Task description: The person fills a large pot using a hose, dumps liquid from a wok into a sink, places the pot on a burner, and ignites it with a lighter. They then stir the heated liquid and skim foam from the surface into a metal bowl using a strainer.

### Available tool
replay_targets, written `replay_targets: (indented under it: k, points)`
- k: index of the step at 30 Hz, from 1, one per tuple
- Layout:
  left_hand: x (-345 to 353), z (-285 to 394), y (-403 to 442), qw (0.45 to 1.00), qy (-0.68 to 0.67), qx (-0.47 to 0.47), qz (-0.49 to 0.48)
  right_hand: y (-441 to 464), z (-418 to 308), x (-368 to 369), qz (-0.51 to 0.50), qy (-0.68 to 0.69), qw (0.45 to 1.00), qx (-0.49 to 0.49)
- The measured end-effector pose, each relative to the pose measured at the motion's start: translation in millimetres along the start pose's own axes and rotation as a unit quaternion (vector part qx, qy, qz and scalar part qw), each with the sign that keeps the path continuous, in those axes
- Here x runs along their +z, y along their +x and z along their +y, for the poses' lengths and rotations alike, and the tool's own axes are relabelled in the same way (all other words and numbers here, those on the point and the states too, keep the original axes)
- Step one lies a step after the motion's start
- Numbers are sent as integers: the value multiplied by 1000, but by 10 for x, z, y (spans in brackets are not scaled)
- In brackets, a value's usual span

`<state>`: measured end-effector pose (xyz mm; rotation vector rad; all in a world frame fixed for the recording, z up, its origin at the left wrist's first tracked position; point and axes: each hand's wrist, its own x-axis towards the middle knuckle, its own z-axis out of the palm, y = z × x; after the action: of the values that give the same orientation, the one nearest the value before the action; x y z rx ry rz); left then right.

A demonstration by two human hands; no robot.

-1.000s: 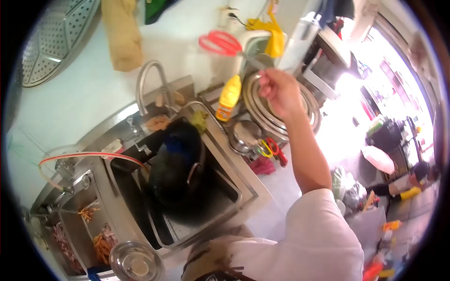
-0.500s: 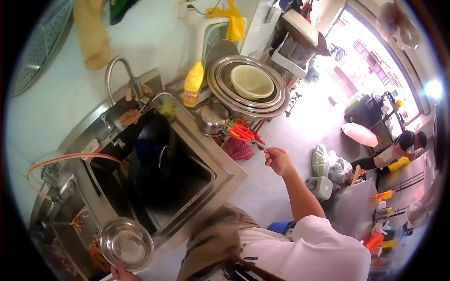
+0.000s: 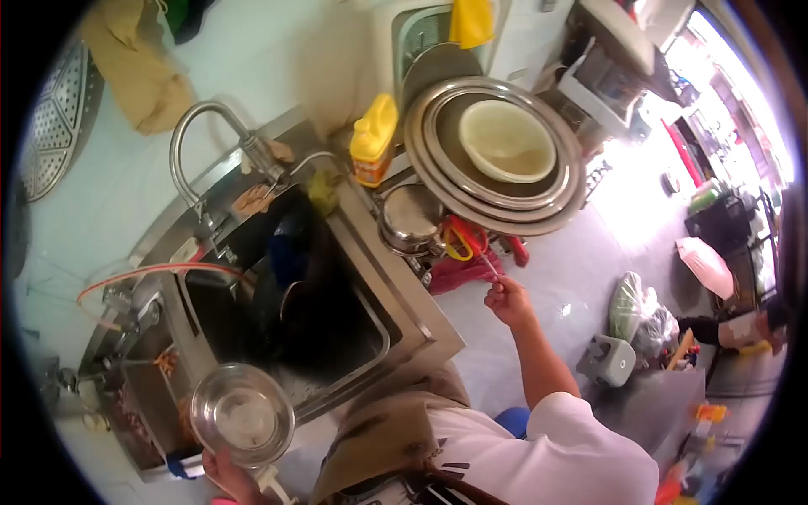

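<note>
My left hand [image 3: 231, 475] grips the near rim of a shiny metal bowl [image 3: 251, 417], tilted up so that its inside faces me. The bowl is held beside the near edge of the sink [image 3: 417, 353]. With my right arm stretched forward, my right hand [image 3: 509, 300] is closed on the blade end of a pair of scissors [image 3: 459, 241] with red and yellow handles. The handles point away from me, near a steel pot [image 3: 409, 220] and a dark red cloth [image 3: 459, 273]. Whether the handles touch anything there I cannot tell.
A dark wok [image 3: 290, 252] sits in the sink under a curved faucet [image 3: 181, 151]. Behind the pot are a yellow bottle [image 3: 374, 139] and stacked metal basins [image 3: 429, 172] with a pale bowl [image 3: 505, 139]. Plastic bags [image 3: 640, 311] and a stool [image 3: 608, 360] stand right, near another person's arm [image 3: 741, 331].
The view has shifted, so most things appear farther right. My left hand has lifted the metal bowl slightly. The scissors have turned to a steeper angle in my right hand.
</note>
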<state>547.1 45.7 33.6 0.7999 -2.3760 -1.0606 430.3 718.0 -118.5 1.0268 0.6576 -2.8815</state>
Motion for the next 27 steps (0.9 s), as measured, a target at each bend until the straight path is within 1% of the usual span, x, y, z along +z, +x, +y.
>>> replay_targets:
  k: [1, 4, 5, 6, 7, 8, 11, 14, 17, 20, 23, 24, 25, 26, 27]
  points:
    - [87, 443, -97, 998, 32, -45, -18, 79, -12, -42, -17, 7, 1000, 11]
    - [-94, 167, -78, 980, 120, -9, -157, 283, -23, -73, -58, 48, 996, 50]
    - [59, 521, -192, 988, 99, -21, -115, 294, -35, -36, -65, 65, 994, 62]
    - [305, 1132, -376, 994, 76, -32, -68, 317, -53, 41, -76, 82, 991, 74]
    - [451, 1467, -471, 997, 53, -43, -19, 356, -68, 122, -89, 98, 987, 88]
    - [490, 1441, -467, 999, 16, -41, -15, 400, -81, 176, -95, 100, 986, 95]
    - [497, 1445, -467, 997, 21, -72, -27, 677, -54, 314, -93, 136, 981, 101]
    - [489, 1518, -499, 993, 103, -15, -49, 932, -38, 542, -73, 113, 985, 111]
    - [543, 1687, -537, 997, 21, -65, -42, 1094, -80, 727, -70, 15, 994, 85]
    - [576, 1529, -557, 990, -4, -139, 22, 963, -127, 1015, -31, -82, 995, 53]
    - [434, 1307, -520, 984, 1, -161, -72, 972, -134, 1134, -36, -130, 991, 12]
    - [281, 909, -496, 988, 121, -57, -84, 1024, -112, 1113, -20, -155, 988, 0]
    - [92, 295, -467, 966, 237, 50, -94, 1113, -78, 1073, -5, -179, 984, -12]
    - [48, 76, -458, 950, 284, 96, -93, 1164, -56, 1053, 10, -202, 979, -26]
    - [33, -59, -446, 929, 330, 142, -87, 1169, -62, 1059, -3, -243, 970, -23]
